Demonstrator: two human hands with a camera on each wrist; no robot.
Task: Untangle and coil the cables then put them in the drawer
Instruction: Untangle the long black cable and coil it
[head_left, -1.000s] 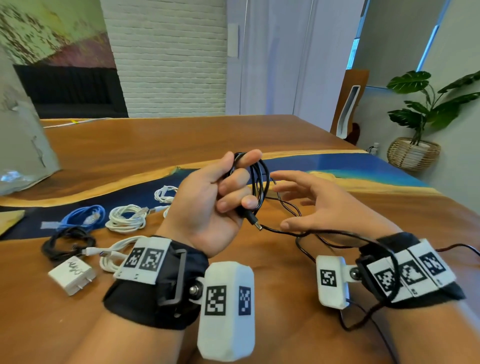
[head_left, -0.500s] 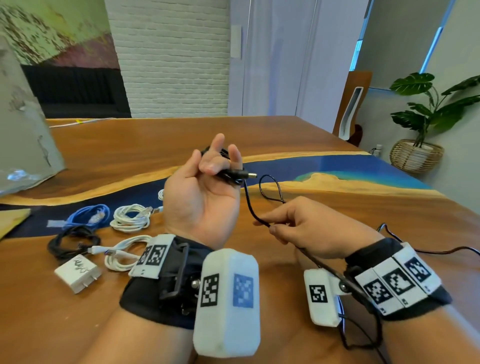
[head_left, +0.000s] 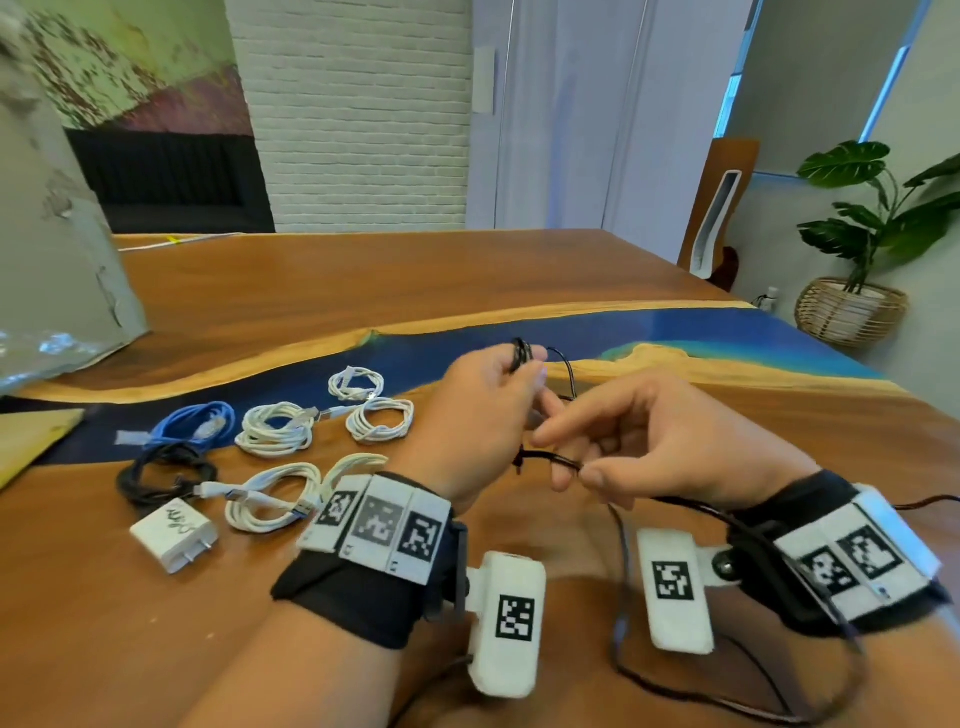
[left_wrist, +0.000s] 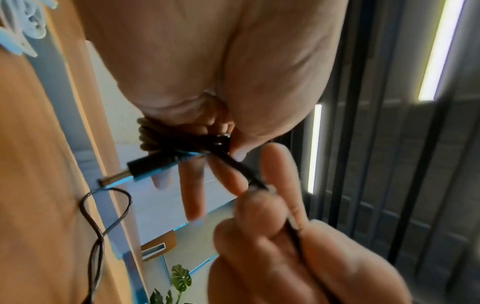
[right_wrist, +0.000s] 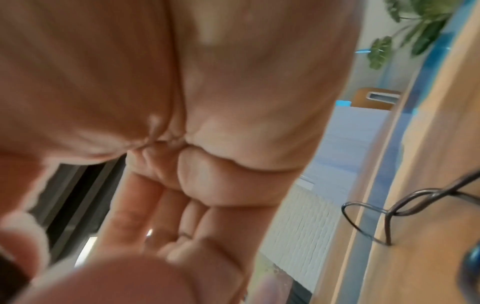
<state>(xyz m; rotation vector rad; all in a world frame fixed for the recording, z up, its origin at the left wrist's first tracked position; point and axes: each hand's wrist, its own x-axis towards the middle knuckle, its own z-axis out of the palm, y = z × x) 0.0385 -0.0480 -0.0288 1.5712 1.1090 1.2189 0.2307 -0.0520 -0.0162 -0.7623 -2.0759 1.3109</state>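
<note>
Left hand (head_left: 480, 421) gripping coiled black cable (left_wrist: 166, 135) at frame centre, right hand (head_left: 670, 447) pinching its loose run, white coils (head_left: 275, 428) on worktop (head_left: 322, 291) at left.

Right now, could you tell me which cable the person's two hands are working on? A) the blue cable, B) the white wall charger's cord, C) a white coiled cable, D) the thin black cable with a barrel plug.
D: the left hand grips wound turns of the thin black cable with a barrel plug, while the right hand pinches its free length.
</note>
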